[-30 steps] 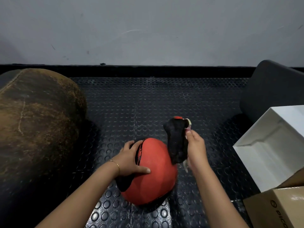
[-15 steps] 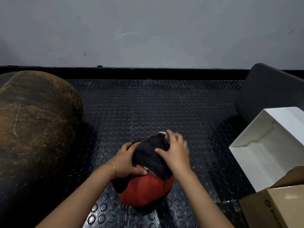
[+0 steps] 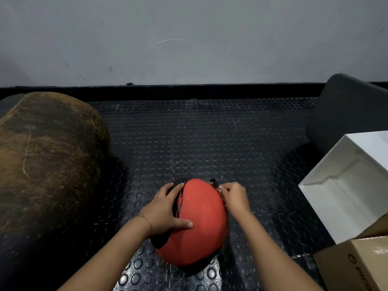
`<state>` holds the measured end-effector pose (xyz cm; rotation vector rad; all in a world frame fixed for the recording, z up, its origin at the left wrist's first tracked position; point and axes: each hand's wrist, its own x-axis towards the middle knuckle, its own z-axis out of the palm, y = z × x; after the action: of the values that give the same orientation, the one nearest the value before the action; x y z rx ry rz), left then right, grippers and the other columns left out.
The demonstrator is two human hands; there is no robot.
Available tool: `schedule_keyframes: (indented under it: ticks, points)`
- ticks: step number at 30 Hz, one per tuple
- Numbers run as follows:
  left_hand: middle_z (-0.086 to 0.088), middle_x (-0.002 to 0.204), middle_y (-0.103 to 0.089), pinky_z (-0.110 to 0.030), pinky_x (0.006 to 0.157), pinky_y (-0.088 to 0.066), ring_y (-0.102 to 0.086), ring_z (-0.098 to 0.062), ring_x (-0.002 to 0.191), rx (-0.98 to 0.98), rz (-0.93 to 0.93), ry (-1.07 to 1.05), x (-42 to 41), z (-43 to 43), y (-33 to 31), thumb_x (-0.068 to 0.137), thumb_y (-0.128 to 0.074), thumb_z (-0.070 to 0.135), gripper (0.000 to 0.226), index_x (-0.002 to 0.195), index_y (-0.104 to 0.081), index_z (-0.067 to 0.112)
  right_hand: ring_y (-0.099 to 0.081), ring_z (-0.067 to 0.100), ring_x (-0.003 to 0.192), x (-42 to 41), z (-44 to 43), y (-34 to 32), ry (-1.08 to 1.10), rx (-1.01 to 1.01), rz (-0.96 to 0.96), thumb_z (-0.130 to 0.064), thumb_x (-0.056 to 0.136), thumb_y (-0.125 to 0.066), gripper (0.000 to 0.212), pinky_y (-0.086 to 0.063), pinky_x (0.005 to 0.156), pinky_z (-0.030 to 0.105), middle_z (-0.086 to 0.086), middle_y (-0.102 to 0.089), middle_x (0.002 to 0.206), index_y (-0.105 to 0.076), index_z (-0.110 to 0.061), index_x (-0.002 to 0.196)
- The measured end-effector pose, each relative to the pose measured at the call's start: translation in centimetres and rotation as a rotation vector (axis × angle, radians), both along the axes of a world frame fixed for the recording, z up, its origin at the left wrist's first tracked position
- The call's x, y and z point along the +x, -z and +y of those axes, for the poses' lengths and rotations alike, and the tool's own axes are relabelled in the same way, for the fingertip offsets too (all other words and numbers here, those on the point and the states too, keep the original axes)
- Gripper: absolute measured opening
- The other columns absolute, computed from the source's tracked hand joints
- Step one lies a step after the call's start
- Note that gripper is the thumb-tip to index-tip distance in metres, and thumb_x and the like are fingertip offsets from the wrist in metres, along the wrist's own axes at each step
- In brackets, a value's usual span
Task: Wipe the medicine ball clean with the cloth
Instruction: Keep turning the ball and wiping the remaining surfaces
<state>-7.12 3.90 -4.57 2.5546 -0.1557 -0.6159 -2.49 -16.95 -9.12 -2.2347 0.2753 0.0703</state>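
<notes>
Cloth (image 3: 213, 182) slid to ball's (image 3: 199, 219) right, right fingers (image 3: 228, 188) pinching, left fingers (image 3: 168, 189) spread; studded mat (image 3: 210, 133).

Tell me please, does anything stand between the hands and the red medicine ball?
Nothing visible blocks them. The left hand rests directly on the medicine ball. The right hand is at its upper right side, and only a corner of the dark cloth shows there, between it and the ball.
</notes>
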Motion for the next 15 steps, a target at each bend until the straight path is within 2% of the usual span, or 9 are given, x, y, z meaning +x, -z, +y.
schedule_keyframes:
  ticks: [2, 3, 5, 7, 8, 11, 15]
  points:
    - [0.010, 0.156, 0.004, -0.042, 0.112, -0.033, -0.017, -0.018, 0.144, 0.003, 0.002, 0.004, 0.2, 0.0, -0.1, 0.057, -0.075, 0.064, 0.119, 0.148, -0.002, 0.038, -0.053, 0.009, 0.078, -0.1, 0.6, -1.6, -0.047, -0.036, -0.130, -0.016, 0.091, -0.055, 0.021, -0.036, 0.061, 0.006, 0.006, -0.065, 0.089, -0.072, -0.005, 0.095]
    - [0.010, 0.156, 0.003, -0.041, 0.113, -0.032, -0.018, -0.018, 0.144, 0.003, 0.009, 0.005, 0.3, 0.1, -0.1, 0.053, -0.074, 0.068, 0.124, 0.149, -0.002, 0.035, -0.050, 0.009, 0.087, -0.8, 1.6, -2.7, -0.097, -0.034, -0.230, -0.015, 0.090, -0.056, 0.019, -0.034, 0.068, 0.004, 0.002, -0.062, 0.095, -0.071, -0.008, 0.098]
    - [0.008, 0.156, 0.000, -0.036, 0.114, -0.030, -0.021, -0.016, 0.143, -0.011, 0.014, -0.003, 0.3, 0.3, -0.2, 0.030, -0.062, 0.086, 0.146, 0.150, -0.003, 0.027, -0.046, 0.013, 0.092, -3.5, 4.6, -4.0, -0.219, -0.119, -0.413, -0.014, 0.086, -0.060, 0.016, -0.030, 0.079, 0.005, -0.001, -0.061, 0.097, -0.073, -0.012, 0.095]
    - [0.009, 0.154, -0.003, -0.032, 0.114, -0.030, -0.023, -0.013, 0.141, -0.032, -0.007, -0.010, 0.0, 0.7, 0.1, 0.011, -0.040, 0.098, 0.160, 0.149, -0.006, 0.025, -0.051, 0.019, 0.093, -5.4, 6.7, -4.1, -0.265, -0.227, -0.524, -0.016, 0.084, -0.060, 0.015, -0.038, 0.083, 0.017, 0.000, -0.063, 0.095, -0.074, -0.014, 0.087]
    - [0.010, 0.154, -0.002, -0.030, 0.114, -0.028, -0.022, -0.013, 0.142, -0.039, -0.023, -0.010, -0.3, 0.9, 0.3, 0.010, -0.034, 0.099, 0.161, 0.150, -0.005, 0.024, -0.051, 0.022, 0.096, -5.2, 7.1, -4.4, -0.301, -0.239, -0.499, -0.017, 0.086, -0.057, 0.017, -0.041, 0.085, 0.022, 0.002, -0.062, 0.098, -0.074, -0.012, 0.089]
    - [0.011, 0.154, 0.003, -0.024, 0.114, -0.020, -0.015, -0.012, 0.144, -0.038, -0.025, -0.020, -0.8, 1.2, 0.4, 0.011, -0.030, 0.101, 0.165, 0.150, 0.003, 0.019, -0.046, 0.030, 0.106, -0.5, 7.4, -4.9, -0.457, -0.350, -0.216, -0.017, 0.093, -0.046, 0.026, -0.036, 0.093, 0.034, 0.011, -0.059, 0.108, -0.069, -0.007, 0.100]
    - [0.016, 0.154, 0.005, -0.028, 0.114, -0.025, -0.017, -0.011, 0.143, -0.056, 0.008, -0.044, -0.5, 1.4, 0.0, 0.012, -0.034, 0.100, 0.164, 0.150, 0.004, 0.021, -0.061, 0.031, 0.099, 4.5, 7.7, -3.5, -0.359, -0.218, -0.010, -0.017, 0.088, -0.054, 0.022, -0.045, 0.086, 0.034, 0.016, -0.070, 0.100, -0.072, -0.007, 0.097]
